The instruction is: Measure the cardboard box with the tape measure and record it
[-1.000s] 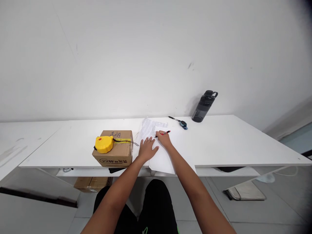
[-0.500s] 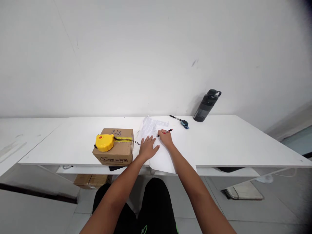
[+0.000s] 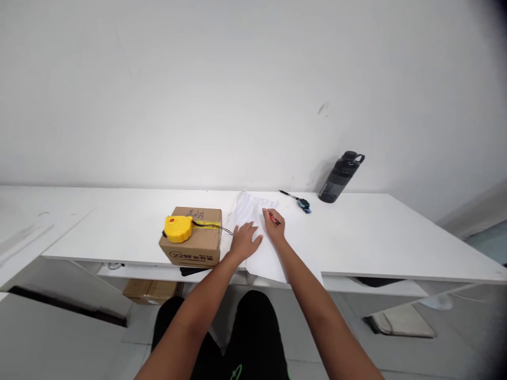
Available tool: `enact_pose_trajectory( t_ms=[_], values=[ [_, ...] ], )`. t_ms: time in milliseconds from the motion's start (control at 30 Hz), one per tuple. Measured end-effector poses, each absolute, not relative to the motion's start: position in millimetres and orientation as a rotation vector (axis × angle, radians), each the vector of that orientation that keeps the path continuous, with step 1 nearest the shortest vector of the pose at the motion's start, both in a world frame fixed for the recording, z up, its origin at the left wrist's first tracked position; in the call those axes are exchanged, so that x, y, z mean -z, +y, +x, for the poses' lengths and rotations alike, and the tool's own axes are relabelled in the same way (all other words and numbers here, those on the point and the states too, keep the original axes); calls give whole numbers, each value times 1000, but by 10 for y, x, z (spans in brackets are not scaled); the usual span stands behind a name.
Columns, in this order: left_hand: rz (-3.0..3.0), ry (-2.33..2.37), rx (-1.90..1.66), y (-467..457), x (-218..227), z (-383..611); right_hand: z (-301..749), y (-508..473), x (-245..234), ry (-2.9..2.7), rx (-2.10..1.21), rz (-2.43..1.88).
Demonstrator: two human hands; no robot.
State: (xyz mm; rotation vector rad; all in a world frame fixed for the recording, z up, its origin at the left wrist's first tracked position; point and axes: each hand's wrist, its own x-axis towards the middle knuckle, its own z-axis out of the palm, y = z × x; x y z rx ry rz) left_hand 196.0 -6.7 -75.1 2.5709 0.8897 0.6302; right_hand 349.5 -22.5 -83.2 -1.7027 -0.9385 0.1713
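My left hand lies flat with its fingers spread on the white paper. A red and black pen is gripped in my right hand, over the same paper. Beyond my hands, the far part of the paper carries fine printed lines, while the near part looks blank and hangs slightly over the table's front edge. Left of my left hand stands a cardboard box. On top of it rests a yellow tape measure with a black cord and a strip of tape pulled out.
A dark water bottle leans against the wall at the back right of the white table. Near it lie a black pen and a small dark blue object. Another cardboard box is under the table.
My right hand has shifted up and right on the paper, and the pen's angle has turned within the fingers. My left hand stays on the paper. The whole view has shifted slightly.
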Motion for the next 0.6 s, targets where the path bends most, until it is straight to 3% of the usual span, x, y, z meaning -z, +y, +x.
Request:
enact_pose_trajectory(
  t_ms=[267, 433, 500, 600],
  values=[
    [2613, 466, -1019, -1039, 303, 891, 3364, -134, 833, -937, -166, -1743],
    [2112, 969, -1737, -930, -78, -129, 3062, -151, 320, -828, -52, -1698],
    [1800, 1212, -1700, -664, -171, -371, 2723, -221, -10, -1069, -186, -1535],
    [1634, 1195, -1422, -329, -171, -478, 2069, -368, -404, -1794, -430, -1177]
  ],
)
